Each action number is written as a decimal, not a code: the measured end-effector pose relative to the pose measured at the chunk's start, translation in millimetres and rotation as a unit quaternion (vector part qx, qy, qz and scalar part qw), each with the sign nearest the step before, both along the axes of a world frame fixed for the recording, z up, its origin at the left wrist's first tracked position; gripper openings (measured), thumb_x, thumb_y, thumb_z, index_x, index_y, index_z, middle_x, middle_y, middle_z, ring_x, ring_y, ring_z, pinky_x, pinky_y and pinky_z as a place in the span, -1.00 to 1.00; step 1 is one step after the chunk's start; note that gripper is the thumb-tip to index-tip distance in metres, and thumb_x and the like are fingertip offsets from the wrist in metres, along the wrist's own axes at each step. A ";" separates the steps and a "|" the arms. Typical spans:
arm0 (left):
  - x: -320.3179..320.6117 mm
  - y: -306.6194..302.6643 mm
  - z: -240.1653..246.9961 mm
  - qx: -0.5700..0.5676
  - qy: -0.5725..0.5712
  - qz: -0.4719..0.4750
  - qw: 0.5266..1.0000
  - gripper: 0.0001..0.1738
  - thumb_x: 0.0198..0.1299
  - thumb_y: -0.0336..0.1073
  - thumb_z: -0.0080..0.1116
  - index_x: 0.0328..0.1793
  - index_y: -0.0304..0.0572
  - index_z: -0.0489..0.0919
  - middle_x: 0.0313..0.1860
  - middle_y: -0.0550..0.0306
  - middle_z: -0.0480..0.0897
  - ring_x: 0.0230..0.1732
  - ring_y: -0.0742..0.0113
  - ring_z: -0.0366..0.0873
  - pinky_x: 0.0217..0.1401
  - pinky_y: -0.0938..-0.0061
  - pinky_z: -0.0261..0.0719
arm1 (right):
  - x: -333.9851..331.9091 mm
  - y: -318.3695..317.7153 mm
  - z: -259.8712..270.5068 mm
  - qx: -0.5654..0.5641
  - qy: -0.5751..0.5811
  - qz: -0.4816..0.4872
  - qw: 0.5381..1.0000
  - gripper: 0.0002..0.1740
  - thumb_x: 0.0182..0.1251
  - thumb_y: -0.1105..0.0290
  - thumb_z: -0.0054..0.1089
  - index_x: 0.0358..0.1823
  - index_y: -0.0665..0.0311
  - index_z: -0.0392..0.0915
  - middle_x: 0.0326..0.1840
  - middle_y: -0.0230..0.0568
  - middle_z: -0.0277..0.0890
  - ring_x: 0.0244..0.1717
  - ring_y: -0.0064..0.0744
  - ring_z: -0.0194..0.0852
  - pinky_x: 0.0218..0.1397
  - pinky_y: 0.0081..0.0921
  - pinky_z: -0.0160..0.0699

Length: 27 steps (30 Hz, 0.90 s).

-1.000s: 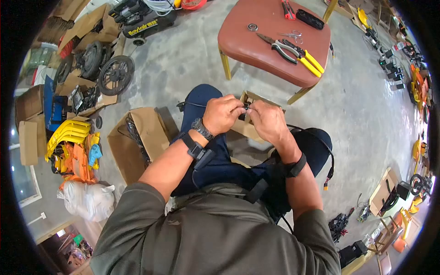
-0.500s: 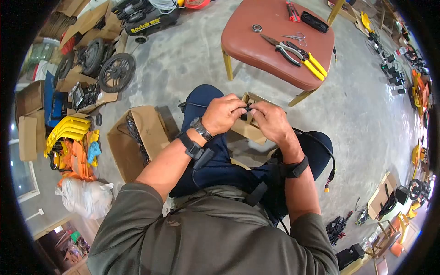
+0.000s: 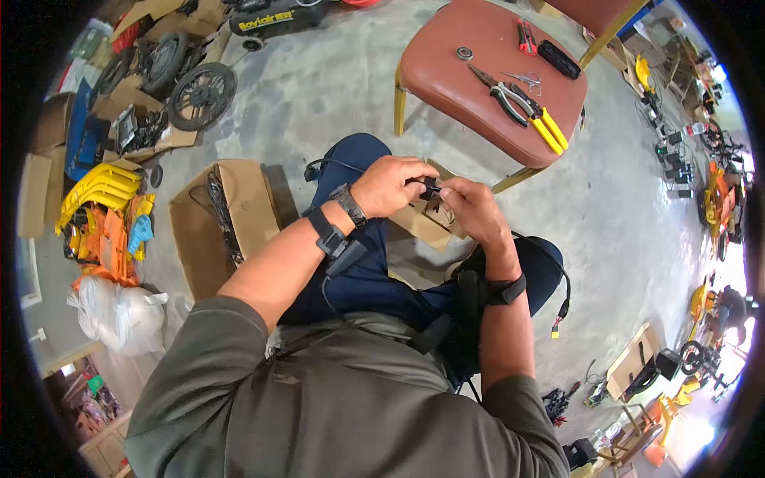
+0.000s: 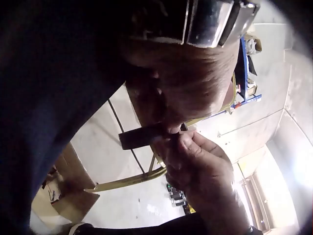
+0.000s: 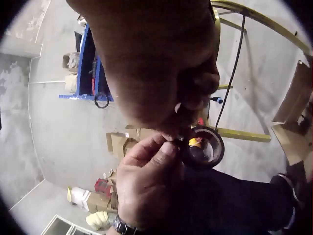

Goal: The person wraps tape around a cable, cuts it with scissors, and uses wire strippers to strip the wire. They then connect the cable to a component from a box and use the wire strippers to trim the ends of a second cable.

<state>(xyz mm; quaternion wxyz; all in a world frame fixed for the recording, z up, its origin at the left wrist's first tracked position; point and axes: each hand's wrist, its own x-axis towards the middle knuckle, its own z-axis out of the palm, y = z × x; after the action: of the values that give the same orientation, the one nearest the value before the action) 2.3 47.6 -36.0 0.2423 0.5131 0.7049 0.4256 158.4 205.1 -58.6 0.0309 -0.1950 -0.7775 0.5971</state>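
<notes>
Both hands meet over the knees. At the left hand (image 3: 390, 187), thumb and index finger hold a small roll of black tape (image 5: 219, 147), seen as a ring in the right wrist view and edge-on in the left wrist view. Facing it, the right hand (image 3: 476, 209) pinches a thin black cable between thumb and fingertips, right beside the roll. The fingers hide most of that join. A dark cable (image 3: 339, 162) runs over the left knee toward the left hand; another length ends in a yellow connector (image 3: 555, 334) beside the right knee.
A brown chair (image 3: 470, 88) ahead carries yellow-handled pliers (image 3: 550, 131), scissors (image 3: 526, 79), a metal ring (image 3: 464, 53), a red tool (image 3: 526, 37) and a black pouch (image 3: 559, 59). An open carton (image 3: 255, 203) stands left; a smaller box (image 3: 426, 227) sits below the hands.
The head view has turned, so the chair sits further right. The fingertips have parted slightly, and the black tape roll now shows between them.
</notes>
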 end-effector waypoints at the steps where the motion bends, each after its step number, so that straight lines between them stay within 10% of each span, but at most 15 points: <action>1: 0.2 -1.1 -0.5 0.009 0.009 0.003 1.000 -0.68 0.11 -0.49 0.30 0.03 -0.23 0.69 -0.22 -0.05 0.70 -0.23 0.02 0.67 -0.16 0.28 0.61 | 0.0 1.7 5.1 -0.018 -0.015 0.004 1.000 -0.78 0.46 0.38 0.16 -0.05 0.36 0.67 -0.43 -0.29 0.61 -0.39 -0.47 0.54 -0.25 -0.44 0.54; 8: 0.3 -7.1 3.3 0.010 0.052 -0.008 0.999 -0.78 0.08 -0.43 0.35 -0.11 -0.22 0.71 -0.33 0.00 0.65 -0.29 0.01 0.64 -0.21 0.27 0.58 | 1.2 1.8 13.8 -0.103 -0.054 -0.004 0.993 -0.78 0.48 0.39 0.16 -0.06 0.39 0.67 -0.40 -0.39 0.60 -0.38 -0.60 0.50 -0.28 -0.56 0.52; 17: 4.5 -6.1 -2.1 -0.007 0.117 0.009 0.993 -0.85 0.06 -0.32 0.39 -0.25 -0.16 0.70 -0.36 0.06 0.62 -0.28 -0.06 0.63 -0.24 0.17 0.55 | 6.1 -6.7 21.4 0.168 0.081 0.036 0.982 -0.82 0.28 0.45 0.27 -0.10 0.29 0.68 -0.26 0.04 0.67 -0.23 0.04 0.68 -0.14 -0.24 0.63; 27: 4.2 -12.2 12.1 -0.003 0.078 -0.017 0.997 -0.76 0.04 -0.26 0.44 -0.14 -0.10 0.75 -0.34 0.06 0.63 -0.27 -0.01 0.63 -0.24 0.22 0.54 | 35.5 -1.2 43.9 0.168 0.064 0.033 0.983 -0.88 0.29 0.49 0.27 -0.17 0.30 0.65 -0.34 0.08 0.61 -0.29 0.12 0.63 -0.23 -0.19 0.59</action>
<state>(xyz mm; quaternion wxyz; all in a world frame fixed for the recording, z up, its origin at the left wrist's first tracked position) 6.5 35.4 -23.9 0.1951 0.5558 0.7143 0.3779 193.9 204.0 -14.7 0.0935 -0.1228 -0.8693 0.4696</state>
